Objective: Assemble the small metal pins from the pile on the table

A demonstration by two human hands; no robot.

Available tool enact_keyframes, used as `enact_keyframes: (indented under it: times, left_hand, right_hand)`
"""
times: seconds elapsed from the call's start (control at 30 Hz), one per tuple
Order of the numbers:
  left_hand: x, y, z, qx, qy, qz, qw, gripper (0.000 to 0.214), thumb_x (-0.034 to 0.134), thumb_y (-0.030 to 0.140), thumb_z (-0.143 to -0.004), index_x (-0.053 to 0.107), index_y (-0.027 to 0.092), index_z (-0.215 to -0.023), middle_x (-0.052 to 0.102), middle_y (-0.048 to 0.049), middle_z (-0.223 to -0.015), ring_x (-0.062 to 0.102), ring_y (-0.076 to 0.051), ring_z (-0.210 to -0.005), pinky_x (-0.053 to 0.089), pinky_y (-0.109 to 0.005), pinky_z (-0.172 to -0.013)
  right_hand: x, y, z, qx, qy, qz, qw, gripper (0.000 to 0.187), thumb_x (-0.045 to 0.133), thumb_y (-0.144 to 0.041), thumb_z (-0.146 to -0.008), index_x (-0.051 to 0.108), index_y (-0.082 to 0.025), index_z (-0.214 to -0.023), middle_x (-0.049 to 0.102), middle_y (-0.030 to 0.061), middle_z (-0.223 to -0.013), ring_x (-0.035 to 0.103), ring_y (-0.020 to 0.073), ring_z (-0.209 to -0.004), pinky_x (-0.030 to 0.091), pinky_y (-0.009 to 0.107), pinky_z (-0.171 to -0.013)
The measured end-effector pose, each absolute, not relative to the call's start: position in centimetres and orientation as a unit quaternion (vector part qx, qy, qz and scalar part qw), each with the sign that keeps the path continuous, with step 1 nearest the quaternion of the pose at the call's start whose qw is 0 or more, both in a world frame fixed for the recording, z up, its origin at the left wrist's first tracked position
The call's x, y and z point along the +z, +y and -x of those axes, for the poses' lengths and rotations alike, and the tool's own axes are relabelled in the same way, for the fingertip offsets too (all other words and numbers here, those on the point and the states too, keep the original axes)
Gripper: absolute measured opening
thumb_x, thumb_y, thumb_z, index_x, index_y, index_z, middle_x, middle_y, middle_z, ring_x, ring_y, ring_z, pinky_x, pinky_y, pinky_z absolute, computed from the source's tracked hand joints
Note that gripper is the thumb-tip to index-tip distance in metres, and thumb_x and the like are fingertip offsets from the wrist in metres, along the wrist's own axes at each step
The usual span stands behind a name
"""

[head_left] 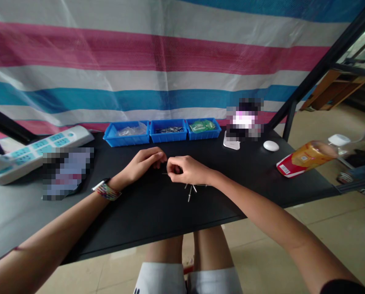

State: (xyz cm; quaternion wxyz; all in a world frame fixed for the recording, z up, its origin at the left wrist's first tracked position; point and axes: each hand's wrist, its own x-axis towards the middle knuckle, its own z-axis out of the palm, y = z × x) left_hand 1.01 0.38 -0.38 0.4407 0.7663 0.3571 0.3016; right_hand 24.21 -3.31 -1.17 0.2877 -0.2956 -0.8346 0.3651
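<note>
My right hand (186,169) is over the middle of the black table, with thumb and fingers pinched together. A thin metal pin, apparently a blind rivet (164,174), sticks out to the left from its fingertips. Close by on the left, my left hand (145,161) has its fingers curled in; whatever they may hold is hidden. Several silvery blind rivets (189,195) lie loose on the table just below my right wrist. Behind the hands stands a blue bin (168,136) with many similar metal pieces in it.
A blue bin (128,141) with clear plastic bags and another blue bin (203,134) with green-and-clear packets flank the middle one. A power strip (47,149) lies left. At right are a white oval object (271,145) and a drink bottle (307,158). The table's front edge (157,241) is near my legs.
</note>
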Motion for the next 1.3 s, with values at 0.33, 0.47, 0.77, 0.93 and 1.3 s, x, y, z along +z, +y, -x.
enact_keyframes:
  times: [0.33, 0.47, 0.77, 0.93, 1.3]
  left_hand:
    - [-0.8, 0.1, -1.2, 0.29, 0.351, -0.766, 0.454, 0.035, 0.075, 0.05, -0.089, 0.071, 0.015, -0.087, 0.065, -0.002, -0.077, 0.057, -0.014, -0.069, 0.047, -0.024, -0.063]
    - [-0.9, 0.0, -1.3, 0.299, 0.352, -0.763, 0.452, 0.036, 0.077, 0.05, -0.088, 0.07, 0.015, -0.089, 0.066, -0.0027, -0.078, 0.058, -0.014, -0.069, 0.046, -0.024, -0.063]
    - [-0.9, 0.3, -1.1, 0.31, 0.351, -0.782, 0.41, 0.04, 0.067, 0.054, -0.095, 0.065, 0.016, -0.084, 0.063, -0.0015, -0.077, 0.057, -0.014, -0.07, 0.047, -0.023, -0.066]
    - [-1.0, 0.4, -0.9, 0.294, 0.367, -0.788, 0.398, 0.047, 0.059, 0.059, -0.1, 0.061, 0.017, -0.081, 0.062, -0.0011, -0.072, 0.055, -0.014, -0.066, 0.045, -0.023, -0.064]
    - [-0.5, 0.1, -1.1, 0.311, 0.357, -0.755, 0.453, 0.044, 0.065, 0.06, -0.095, 0.063, 0.017, -0.086, 0.063, -0.0016, -0.075, 0.059, -0.015, -0.067, 0.051, -0.025, -0.063]
  right_hand:
    - [-2.1, -2.7, -23.8, 0.423, -0.726, 0.343, 0.419, 0.011, 0.07, -0.03, -0.092, 0.068, -0.019, -0.092, 0.068, 0.0002, -0.085, 0.064, 0.0135, -0.072, 0.051, 0.026, -0.068]
    - [-2.2, -2.9, -23.5, 0.468, -0.677, 0.355, 0.443, 0.027, 0.079, -0.042, -0.088, 0.063, -0.021, -0.09, 0.067, -0.0021, -0.079, 0.068, 0.0141, -0.066, 0.055, 0.026, -0.063]
    - [-1.9, -2.7, -23.6, 0.494, -0.64, 0.356, 0.469, 0.026, 0.081, -0.039, -0.085, 0.064, -0.02, -0.093, 0.067, -0.0022, -0.08, 0.07, 0.0132, -0.064, 0.056, 0.024, -0.057]
    - [-1.7, -2.8, -24.0, 0.447, -0.661, 0.368, 0.477, 0.015, 0.073, -0.031, -0.089, 0.066, -0.02, -0.094, 0.068, -0.0003, -0.085, 0.069, 0.0128, -0.068, 0.056, 0.023, -0.059]
    - [-2.4, -2.2, -24.0, 0.403, -0.663, 0.413, 0.478, 0.03, 0.071, -0.049, -0.092, 0.065, -0.02, -0.087, 0.066, 0.0001, -0.077, 0.063, 0.0135, -0.059, 0.052, 0.025, -0.052]
